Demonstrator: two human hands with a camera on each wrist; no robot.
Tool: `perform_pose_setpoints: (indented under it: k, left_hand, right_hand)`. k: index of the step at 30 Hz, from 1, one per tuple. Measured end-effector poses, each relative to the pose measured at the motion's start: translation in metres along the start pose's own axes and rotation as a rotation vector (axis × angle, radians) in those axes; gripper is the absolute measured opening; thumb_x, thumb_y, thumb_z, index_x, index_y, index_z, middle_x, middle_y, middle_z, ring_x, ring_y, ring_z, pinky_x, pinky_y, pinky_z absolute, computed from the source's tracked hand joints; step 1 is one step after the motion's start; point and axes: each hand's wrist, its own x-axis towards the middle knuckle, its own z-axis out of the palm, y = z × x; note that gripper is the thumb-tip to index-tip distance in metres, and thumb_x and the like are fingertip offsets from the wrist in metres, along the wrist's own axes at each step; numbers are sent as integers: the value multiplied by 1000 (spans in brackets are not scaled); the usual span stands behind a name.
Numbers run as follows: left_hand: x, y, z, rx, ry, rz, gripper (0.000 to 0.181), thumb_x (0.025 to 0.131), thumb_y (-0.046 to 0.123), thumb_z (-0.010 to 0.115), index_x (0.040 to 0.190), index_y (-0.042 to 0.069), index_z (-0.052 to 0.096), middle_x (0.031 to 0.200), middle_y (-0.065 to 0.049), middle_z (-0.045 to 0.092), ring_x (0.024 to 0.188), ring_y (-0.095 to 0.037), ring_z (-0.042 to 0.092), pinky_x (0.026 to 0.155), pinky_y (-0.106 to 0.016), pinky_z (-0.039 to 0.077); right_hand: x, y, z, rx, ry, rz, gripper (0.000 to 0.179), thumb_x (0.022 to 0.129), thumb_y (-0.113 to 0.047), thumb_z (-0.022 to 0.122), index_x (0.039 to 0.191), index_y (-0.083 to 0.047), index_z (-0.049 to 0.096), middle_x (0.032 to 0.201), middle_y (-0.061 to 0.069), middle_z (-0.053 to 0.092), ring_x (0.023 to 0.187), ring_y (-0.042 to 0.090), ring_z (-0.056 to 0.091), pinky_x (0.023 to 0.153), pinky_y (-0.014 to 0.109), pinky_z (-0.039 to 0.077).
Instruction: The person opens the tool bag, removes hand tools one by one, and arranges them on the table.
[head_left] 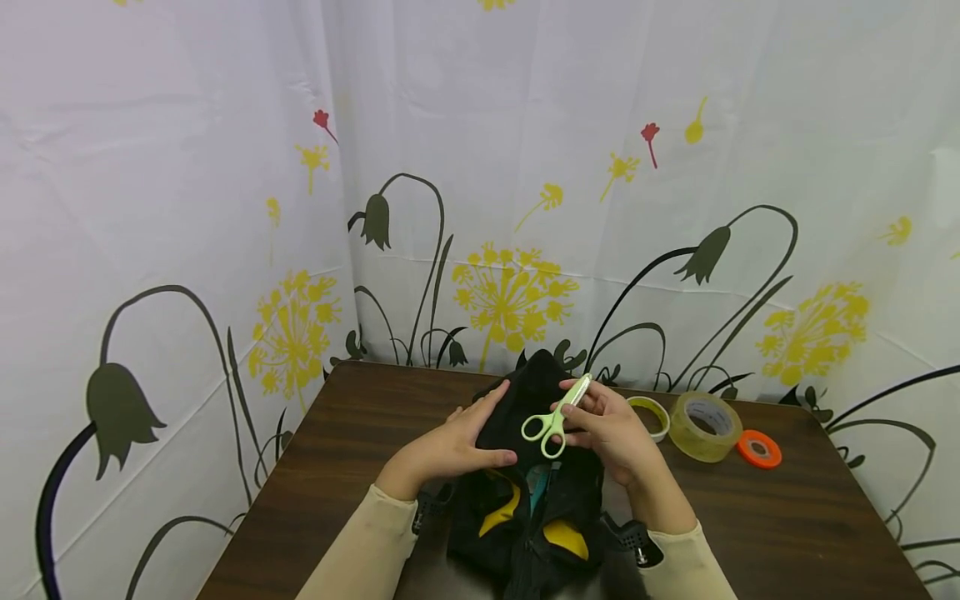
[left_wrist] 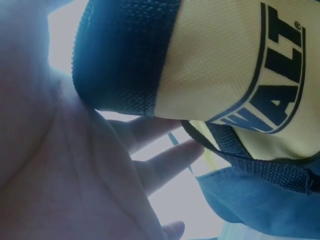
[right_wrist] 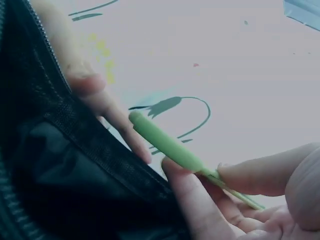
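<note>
A black tool bag (head_left: 517, 542) with yellow patches stands on the table in front of me, its zipped top spread apart. My left hand (head_left: 446, 450) holds the raised flap at its left edge, thumb on the inner side. In the left wrist view its fingers reach behind the bag's yellow panel (left_wrist: 215, 60), which bears black lettering. Pale green scissors (head_left: 558, 421) are pinched in my right hand (head_left: 615, 429) over the opening, finger loops toward the lower left. Close beside the dark inner lining (right_wrist: 85, 165), the right wrist view shows the scissors (right_wrist: 165, 147) edge-on.
Right of the bag lie a small yellow-and-white tape roll (head_left: 660, 433), a wide clear packing tape roll (head_left: 705, 452) and an orange ring-shaped roll (head_left: 746, 450). A teal item (head_left: 537, 485) shows in the bag's gap. Flower-printed curtains (head_left: 570, 133) border the brown table (head_left: 360, 417).
</note>
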Motion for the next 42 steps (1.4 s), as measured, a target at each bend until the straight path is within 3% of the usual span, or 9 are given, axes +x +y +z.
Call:
perform_pose_setpoints:
  k: [3,10,15,19,21,29,34,42]
  left_hand:
    - [0,0,0,-6,1,3,105,89,67,65,163,38,-4,169,18,4,159,-28,12,123,-69,3]
    - [0,0,1,6,-7,5,104,90,67,63,163,39,-6,169,19,1,159,-30,10,122,-70,2]
    - [-1,1,1,21,-3,-5,104,90,67,62,163,37,-6,169,19,2,159,-29,12,124,-68,1]
    - [-1,0,1,34,-2,-8,104,90,69,62,163,38,-6,169,18,4,158,-30,14,124,-67,2]
    - [-1,0,2,39,-4,-11,104,89,71,61,162,41,-6,169,18,4,158,-30,14,124,-66,2]
    - [-1,0,2,31,-10,-12,106,88,71,62,162,41,-7,169,18,3,159,-30,12,125,-66,2]
    - [-1,0,4,32,-11,-13,106,88,70,63,162,41,-7,169,19,3,159,-30,11,125,-66,2]
    - [0,1,4,36,-7,2,106,89,68,64,163,39,-6,170,15,4,159,-32,12,123,-68,2]
  right_hand:
    - [-4,1,-4,11,16,-31,56,101,-15,64,149,3,40,127,24,64,94,17,72,78,37,63]
    - [-11,5,-12,26,114,-34,56,99,-19,67,148,-4,45,106,10,72,79,15,68,55,27,58]
    - [-21,10,-23,27,64,-41,52,104,-18,60,152,-11,41,114,13,66,83,14,65,61,26,59]
    - [-33,16,-34,88,-13,-67,55,107,-12,52,158,-11,31,124,17,61,93,13,66,70,27,60]
    - [-39,19,-39,110,-10,-73,56,107,-10,51,158,-11,29,125,16,61,96,12,67,72,26,61]
    - [-56,39,-60,117,144,-36,61,104,-9,57,156,-12,25,122,7,68,89,11,68,66,25,58]
    - [-70,65,-83,48,197,-25,57,103,-8,58,154,-10,31,106,-2,65,80,8,61,64,26,57]
    - [-85,105,-110,-172,395,159,56,95,-17,72,145,-10,48,87,-3,68,60,10,55,54,28,54]
